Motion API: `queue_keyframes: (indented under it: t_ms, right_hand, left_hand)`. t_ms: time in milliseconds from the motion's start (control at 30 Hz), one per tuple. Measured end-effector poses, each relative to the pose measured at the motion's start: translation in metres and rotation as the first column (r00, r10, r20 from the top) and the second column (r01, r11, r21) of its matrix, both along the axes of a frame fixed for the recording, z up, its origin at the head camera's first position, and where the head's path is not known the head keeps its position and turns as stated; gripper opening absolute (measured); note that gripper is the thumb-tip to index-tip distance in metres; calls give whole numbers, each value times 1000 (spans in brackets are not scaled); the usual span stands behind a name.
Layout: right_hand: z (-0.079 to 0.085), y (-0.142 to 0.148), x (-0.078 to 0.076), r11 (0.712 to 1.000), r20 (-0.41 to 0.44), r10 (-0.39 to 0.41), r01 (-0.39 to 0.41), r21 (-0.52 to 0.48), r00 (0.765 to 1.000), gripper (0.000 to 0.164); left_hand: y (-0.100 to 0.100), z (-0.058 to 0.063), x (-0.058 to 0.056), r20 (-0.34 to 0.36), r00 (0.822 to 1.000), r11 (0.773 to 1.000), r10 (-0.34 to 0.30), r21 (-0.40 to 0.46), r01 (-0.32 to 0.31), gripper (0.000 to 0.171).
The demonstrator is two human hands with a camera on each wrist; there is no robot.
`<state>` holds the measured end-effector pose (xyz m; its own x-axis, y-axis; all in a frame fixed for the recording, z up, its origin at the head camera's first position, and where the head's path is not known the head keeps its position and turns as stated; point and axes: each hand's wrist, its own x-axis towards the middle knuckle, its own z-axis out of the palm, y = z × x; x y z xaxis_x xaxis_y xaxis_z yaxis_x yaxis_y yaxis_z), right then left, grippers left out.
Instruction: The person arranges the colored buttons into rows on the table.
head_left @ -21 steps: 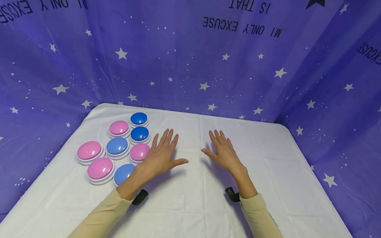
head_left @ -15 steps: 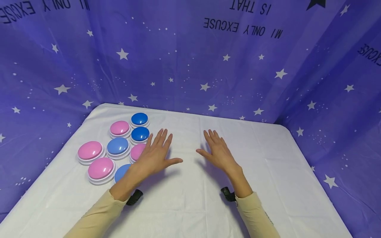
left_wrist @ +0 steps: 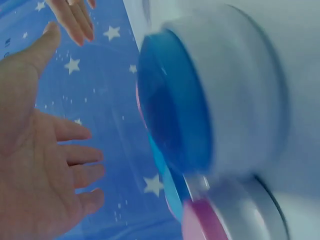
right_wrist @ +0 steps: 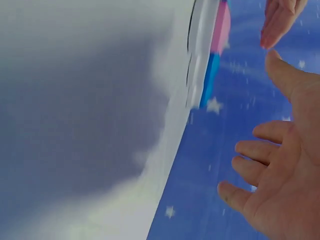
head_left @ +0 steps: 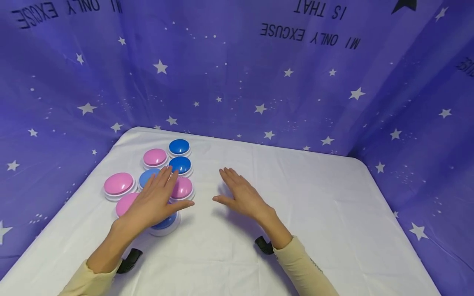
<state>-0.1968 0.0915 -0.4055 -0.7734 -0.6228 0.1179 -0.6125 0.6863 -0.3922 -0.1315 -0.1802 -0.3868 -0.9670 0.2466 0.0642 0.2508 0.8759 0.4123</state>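
Several round push buttons with white bases and domed tops stand grouped on the left of the table: pink ones such as the pink button (head_left: 118, 183), dark blue ones such as the back blue button (head_left: 179, 146), and lighter blue ones. My left hand (head_left: 153, 202) hovers over this group with its fingers stretched out, partly hiding a light blue button (head_left: 147, 177) and the front blue button (head_left: 166, 224). In the left wrist view, a gap separates the palm from the blue button (left_wrist: 172, 105). My right hand (head_left: 242, 198), fingers extended, hangs above the cloth right of the buttons. Both hands hold nothing.
A white cloth (head_left: 314, 230) covers the table. Around its back and sides hangs a purple curtain (head_left: 237, 70) with white stars and dark lettering. A black wrist camera (head_left: 129, 261) sits under the left wrist, another black camera (head_left: 264, 245) under the right.
Both hands have moved to the left, the left hand from the right edge of the button group to over its middle. The view has shifted slightly. The buttons stay in place.
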Motion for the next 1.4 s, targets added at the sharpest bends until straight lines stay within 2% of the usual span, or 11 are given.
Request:
queue_keyframes:
  t_ms: [200, 433, 500, 633, 700, 833, 933, 1000, 1133, 1200, 1400]
  right_hand:
    - [-2, -29, 12, 995, 40, 103, -103, 11, 994, 85]
    - [-11, -54, 26, 979, 104, 204, -204, -3, 973, 85]
    - [-14, -59, 29, 974, 90, 224, -225, -2, 970, 84]
    - [-15, -64, 36, 976, 18, 216, -216, 1, 976, 79]
    - [-13, -66, 39, 978, -2, 209, -209, -2, 978, 76]
    - [-14, -70, 42, 974, 3, 224, -224, 6, 974, 74]
    - [-17, -74, 42, 969, 8, 247, -247, 28, 969, 73]
    - [-19, -77, 43, 964, 7, 264, -264, 36, 964, 73]
    - [-19, -84, 42, 959, 18, 279, -280, 41, 960, 75]
    - [-20, -87, 42, 958, 33, 283, -284, 33, 959, 77]
    - [-29, -95, 43, 958, 78, 287, -287, -23, 955, 81]
  left_hand:
    - [-22, -2, 26, 13, 1000, 999, 14, 36, -14, 114]
    - [-38, -14, 54, 7, 998, 993, 61, 99, -61, 112]
    - [-40, -19, 60, -6, 997, 991, 75, 108, -74, 109]
    - [-41, -27, 71, -60, 993, 989, 106, 111, -99, 103]
    - [-41, -30, 75, -110, 988, 989, 112, 104, -101, 99]
    - [-39, -35, 81, -135, 983, 989, 123, 95, -110, 94]
    - [-38, -40, 84, -113, 985, 988, 133, 89, -123, 94]
    - [-39, -43, 85, -123, 983, 988, 136, 86, -126, 94]
    - [-41, -49, 85, -219, 967, 989, 130, 94, -112, 89]
    - [-42, -51, 84, -242, 961, 989, 130, 102, -108, 86]
    - [-43, -56, 84, -151, 977, 985, 150, 107, -135, 86]
